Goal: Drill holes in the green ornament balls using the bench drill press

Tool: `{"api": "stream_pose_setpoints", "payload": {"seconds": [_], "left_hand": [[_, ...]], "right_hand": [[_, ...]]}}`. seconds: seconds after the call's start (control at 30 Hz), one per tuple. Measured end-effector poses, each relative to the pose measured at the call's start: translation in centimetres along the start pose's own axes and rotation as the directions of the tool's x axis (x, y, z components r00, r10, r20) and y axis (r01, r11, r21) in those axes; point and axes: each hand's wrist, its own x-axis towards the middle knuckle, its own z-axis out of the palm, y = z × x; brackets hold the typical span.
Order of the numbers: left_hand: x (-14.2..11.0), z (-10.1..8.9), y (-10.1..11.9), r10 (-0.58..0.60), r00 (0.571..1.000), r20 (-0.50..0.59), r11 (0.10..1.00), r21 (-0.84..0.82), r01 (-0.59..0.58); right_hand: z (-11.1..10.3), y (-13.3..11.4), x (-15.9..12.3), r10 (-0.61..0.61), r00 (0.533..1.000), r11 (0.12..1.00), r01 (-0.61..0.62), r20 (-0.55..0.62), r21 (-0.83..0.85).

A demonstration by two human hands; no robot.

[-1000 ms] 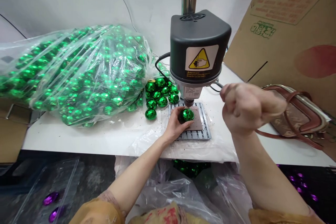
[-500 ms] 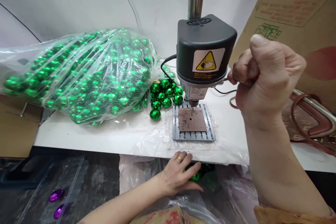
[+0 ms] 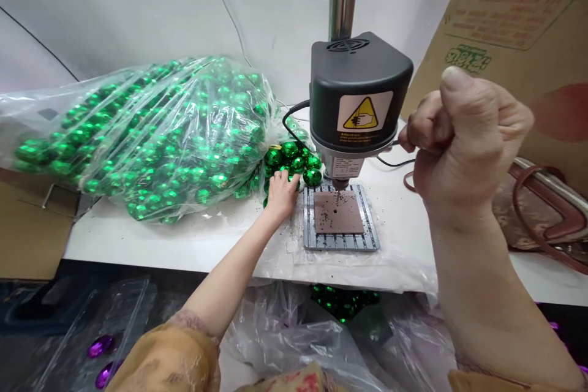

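My left hand [image 3: 281, 195] reaches over the front of a small pile of shiny green faceted balls [image 3: 297, 164]. Its fingers bend down round a ball there, which the hand mostly hides. Raised at the right, my right hand [image 3: 466, 135] is closed in a fist round the lever of a small black bench drill press [image 3: 361, 89]. Only a short metal piece of that lever shows. Below the chuck, the bit points down at a brown square pad [image 3: 337, 213] with a dark hole. Dark shavings are scattered over the pad, which lies on a grey slotted base plate [image 3: 372, 239].
A big clear bag [image 3: 184, 128] full of green balls lies left on the white table [image 3: 151, 245]. More green balls [image 3: 344, 301] sit in plastic below the front edge. Purple balls [image 3: 100, 346] are in a clear tray, lower left. A cardboard box [image 3: 519, 18] stands right.
My left hand has moved from the green balls below the table edge, up and leftward to the pile beside the drill. My right hand stays at the lever.
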Motion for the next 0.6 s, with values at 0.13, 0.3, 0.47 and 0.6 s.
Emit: {"api": "stream_pose_setpoints", "payload": {"seconds": [0.13,0.3,0.47,0.6], "left_hand": [[-1.7,-1.6,1.2,-0.179,0.983,-0.044,0.849,-0.512,0.131],[-4.2,-2.4,4.6,-0.145,0.910,0.389,0.015,-0.918,0.395],[-4.4,-0.6,6.2,-0.246,0.872,0.422,-0.138,-0.906,0.400],[-4.2,0.7,6.0,-0.291,0.916,0.276,0.098,-0.944,0.316]], "right_hand": [[-0.1,0.0,0.0,0.004,1.000,1.000,-0.004,0.005,-0.016],[-0.1,0.1,0.0,-0.010,1.000,1.000,0.010,0.002,-0.012],[-0.1,0.2,-0.1,-0.008,1.000,1.000,0.008,0.001,0.015],[-0.1,0.1,-0.1,-0.007,1.000,0.999,0.006,0.021,0.041]]}}
